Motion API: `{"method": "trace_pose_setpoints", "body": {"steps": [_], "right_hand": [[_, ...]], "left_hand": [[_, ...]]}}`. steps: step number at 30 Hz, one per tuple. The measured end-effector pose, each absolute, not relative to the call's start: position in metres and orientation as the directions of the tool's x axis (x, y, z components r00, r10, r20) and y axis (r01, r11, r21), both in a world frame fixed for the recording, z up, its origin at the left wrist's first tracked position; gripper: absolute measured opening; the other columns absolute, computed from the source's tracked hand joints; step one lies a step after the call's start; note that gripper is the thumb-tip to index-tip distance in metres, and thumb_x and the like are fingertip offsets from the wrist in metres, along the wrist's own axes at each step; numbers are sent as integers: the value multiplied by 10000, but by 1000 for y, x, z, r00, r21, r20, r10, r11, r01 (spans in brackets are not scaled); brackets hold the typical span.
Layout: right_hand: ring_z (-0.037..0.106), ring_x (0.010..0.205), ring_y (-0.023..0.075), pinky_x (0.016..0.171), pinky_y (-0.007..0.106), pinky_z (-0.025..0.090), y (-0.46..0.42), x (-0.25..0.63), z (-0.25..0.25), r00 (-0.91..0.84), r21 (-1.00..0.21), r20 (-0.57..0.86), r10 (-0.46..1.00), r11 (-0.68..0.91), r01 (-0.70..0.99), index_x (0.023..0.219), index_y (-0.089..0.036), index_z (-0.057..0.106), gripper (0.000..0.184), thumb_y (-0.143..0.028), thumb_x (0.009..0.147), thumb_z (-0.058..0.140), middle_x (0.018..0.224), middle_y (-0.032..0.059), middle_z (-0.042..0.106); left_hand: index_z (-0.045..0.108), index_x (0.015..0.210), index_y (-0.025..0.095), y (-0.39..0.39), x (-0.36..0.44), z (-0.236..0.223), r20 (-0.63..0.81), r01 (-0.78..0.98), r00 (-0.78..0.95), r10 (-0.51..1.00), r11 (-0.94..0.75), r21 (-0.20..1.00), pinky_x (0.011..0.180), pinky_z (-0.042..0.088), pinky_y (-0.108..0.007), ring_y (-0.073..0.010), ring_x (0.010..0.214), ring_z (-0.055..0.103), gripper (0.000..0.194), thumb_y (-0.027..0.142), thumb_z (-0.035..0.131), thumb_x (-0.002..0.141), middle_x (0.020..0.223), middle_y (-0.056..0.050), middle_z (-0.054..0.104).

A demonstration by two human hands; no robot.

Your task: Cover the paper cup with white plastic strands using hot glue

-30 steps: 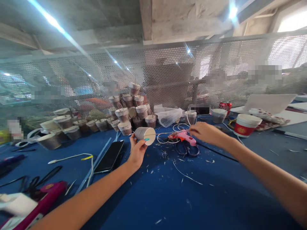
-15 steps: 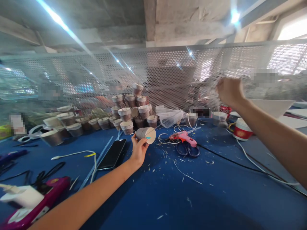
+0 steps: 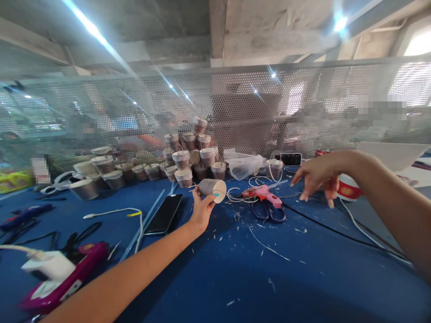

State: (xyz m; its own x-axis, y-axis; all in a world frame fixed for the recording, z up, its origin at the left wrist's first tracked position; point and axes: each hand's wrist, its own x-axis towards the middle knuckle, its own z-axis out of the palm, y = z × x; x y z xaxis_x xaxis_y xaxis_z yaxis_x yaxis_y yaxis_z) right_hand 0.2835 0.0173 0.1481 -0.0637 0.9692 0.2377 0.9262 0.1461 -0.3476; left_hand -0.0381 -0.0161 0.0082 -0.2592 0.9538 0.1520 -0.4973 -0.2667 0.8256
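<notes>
Head view: grey-sided cup (image 3: 206,187) tipped on its side above blue tabletop (image 3: 235,278), pale round end turned rightward. Left hand (image 3: 202,213) grips it from below, thumb against pale end; left forearm slants up from lower left. Pink glue gun (image 3: 266,194) lies to right. Right hand (image 3: 318,177) raised, wrist bent, fingers spread loosely downward, partly covering red-and-white cup (image 3: 349,192). Stacked cups (image 3: 182,158) stand behind.

The blue desk (image 3: 242,273), read from the wearer's side, carried a purple power strip (image 3: 92,259) between nine and ten o'clock, a black phone (image 3: 164,214) at eleven and grey cups (image 3: 184,179) just short of twelve. A pink glue gun (image 3: 264,194) and blue-handled scissors (image 3: 268,215) lay together at one o'clock.
</notes>
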Motion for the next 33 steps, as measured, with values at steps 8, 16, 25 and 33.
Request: {"method": "trace_pose_setpoints", "body": {"steps": [8,16,25,33], "right_hand": [[626,802,263,724,385,473,29,228,80,-198,-191,388,900,289,938,698,-176,585,355,-508,809,530,769,113,634],[537,953,231,884,416,418,-21,184,26,-269,-328,781,563,737,591,905,-211,529,92,-252,875,451,938,85,632],[574,983,220,803,378,426,-43,159,2,-370,-884,344,863,431,183,1061,-214,476,380,-402,770,631,1030,74,636],[345,468,64,466,248,243,-24,179,5,-575,-965,202,793,261,20,648,-157,588,473,-617,760,583,520,-37,468]], "left_hand": [[395,1184,307,-28,-35,12,299,-184,-156,941,-325,928,815,484,-325,-183,936,581,762,129,749,533,1144,-20,511],[343,1229,271,-28,-37,10,352,-40,-51,935,-354,934,952,430,-415,-246,1102,521,786,195,750,560,1314,-95,388],[284,1262,268,-20,-34,2,385,6,81,919,-387,922,947,447,-432,-262,1148,488,790,293,726,607,1359,-101,323],[296,1336,265,-3,-31,-14,419,194,135,898,-439,877,931,463,-485,-306,1180,464,830,318,723,627,1378,-128,327]]}}
